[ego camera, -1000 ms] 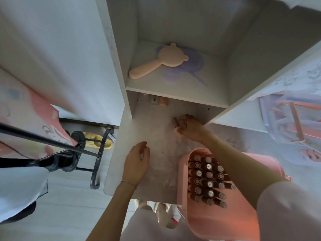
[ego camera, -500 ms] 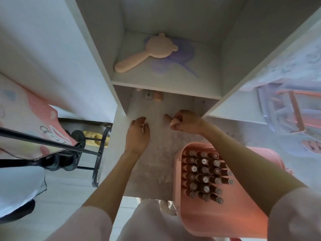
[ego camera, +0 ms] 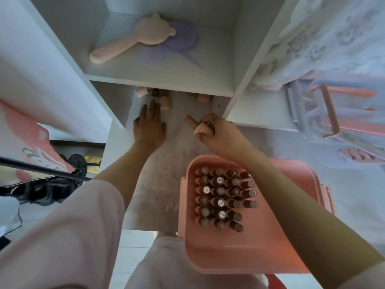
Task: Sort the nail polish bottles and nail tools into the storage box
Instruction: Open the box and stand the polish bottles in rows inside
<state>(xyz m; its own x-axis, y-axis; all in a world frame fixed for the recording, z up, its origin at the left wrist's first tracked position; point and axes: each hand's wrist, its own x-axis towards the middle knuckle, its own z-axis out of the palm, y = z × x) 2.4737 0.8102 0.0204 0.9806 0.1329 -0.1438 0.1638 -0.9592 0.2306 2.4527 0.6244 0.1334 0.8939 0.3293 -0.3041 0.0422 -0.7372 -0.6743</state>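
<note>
The right hand (ego camera: 216,132) has its fingers curled shut around a nail polish bottle (ego camera: 194,124), cap pointing to ten o'clock; the pink storage box (ego camera: 291,236) lies at six o'clock of it, nearest this hand; the left hand (ego camera: 149,126) rests flat and empty on the surface (ego camera: 158,184), loose bottles (ego camera: 164,102) just beyond its fingertips at twelve.

Your right forearm (ego camera: 291,184) covers the right-hand end of the bottle rows (ego camera: 220,197) in the pink storage box (ego camera: 270,257); you cannot count the rows' full width. Cap labels are too small to read. The shelf board (ego camera: 162,85) hides the far parts of the small items (ego camera: 154,93) under it, so their kind is unclear; one more piece (ego camera: 203,98) beside them is half covered. Your right hand (ego camera: 218,134) wraps most of what it grips; only a pinkish end (ego camera: 190,120) shows. The clear container (ego camera: 333,122) at right is blurred and cut by the frame edge.
</note>
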